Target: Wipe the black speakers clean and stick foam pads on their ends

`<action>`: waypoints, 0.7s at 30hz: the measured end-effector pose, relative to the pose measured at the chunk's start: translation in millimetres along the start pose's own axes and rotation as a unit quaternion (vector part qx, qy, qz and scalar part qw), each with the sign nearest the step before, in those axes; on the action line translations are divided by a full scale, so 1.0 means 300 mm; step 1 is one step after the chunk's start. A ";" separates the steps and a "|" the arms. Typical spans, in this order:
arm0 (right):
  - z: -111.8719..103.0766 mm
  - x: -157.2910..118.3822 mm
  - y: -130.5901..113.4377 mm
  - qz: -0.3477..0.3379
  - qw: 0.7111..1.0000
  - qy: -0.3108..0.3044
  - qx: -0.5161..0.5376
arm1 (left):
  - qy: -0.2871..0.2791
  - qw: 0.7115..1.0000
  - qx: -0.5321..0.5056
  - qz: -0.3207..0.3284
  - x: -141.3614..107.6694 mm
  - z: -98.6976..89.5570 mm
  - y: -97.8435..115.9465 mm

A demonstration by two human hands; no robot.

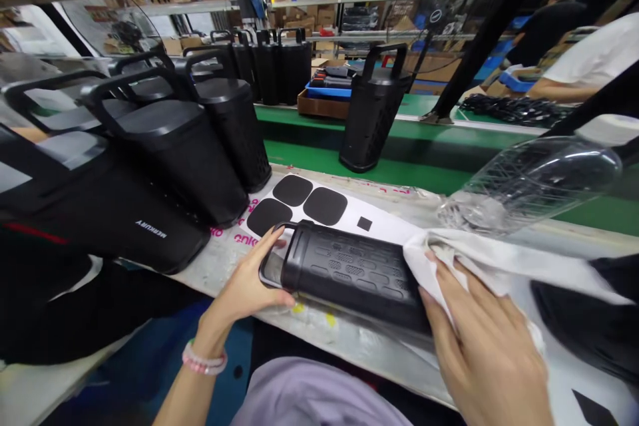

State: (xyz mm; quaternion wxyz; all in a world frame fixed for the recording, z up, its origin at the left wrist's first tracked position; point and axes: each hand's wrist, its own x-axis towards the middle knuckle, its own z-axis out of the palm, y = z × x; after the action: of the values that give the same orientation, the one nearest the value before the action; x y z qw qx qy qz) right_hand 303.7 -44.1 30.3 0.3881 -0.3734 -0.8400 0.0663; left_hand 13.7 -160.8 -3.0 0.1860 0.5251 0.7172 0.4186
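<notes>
A black portable speaker [354, 266] with a top handle lies on its side across the bench in front of me. My left hand [252, 276] is wrapped round the handle at the speaker's left end, thumb below and fingers above. At the other end my right hand [479, 333] presses a white cloth [429, 266] against the speaker; my palm hides part of the cloth. Just behind the speaker rests a white sheet [384, 219] with dark rounded-square pads [325, 206] and one small dark square [364, 223].
Several upright black speakers [174, 153] crowd the left side. Another speaker [374, 106] stands on the green conveyor [309, 133] beyond the bench. A clear plastic bottle [539, 180] lies at the right. Two people are at the far right, one in a white sleeve [594, 53].
</notes>
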 end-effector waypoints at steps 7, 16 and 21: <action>0.200 0.136 -0.322 -0.204 0.975 -0.066 0.055 | 0.069 0.996 0.003 0.065 -0.015 0.035 -0.048; -0.021 0.014 -0.189 0.012 0.900 -0.343 0.269 | 0.043 0.987 -0.153 0.012 -0.015 0.036 -0.070; -0.235 0.043 0.073 0.396 0.854 0.114 0.318 | 0.164 0.974 -0.147 -0.044 -0.026 -0.014 -0.033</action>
State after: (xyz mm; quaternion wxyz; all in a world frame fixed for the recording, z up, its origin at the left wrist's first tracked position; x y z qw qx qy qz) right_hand 360.4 -32.2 77.8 0.5196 -0.5354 -0.5041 0.4351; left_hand 7.9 -170.8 -9.7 0.1594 0.3838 0.6910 0.5914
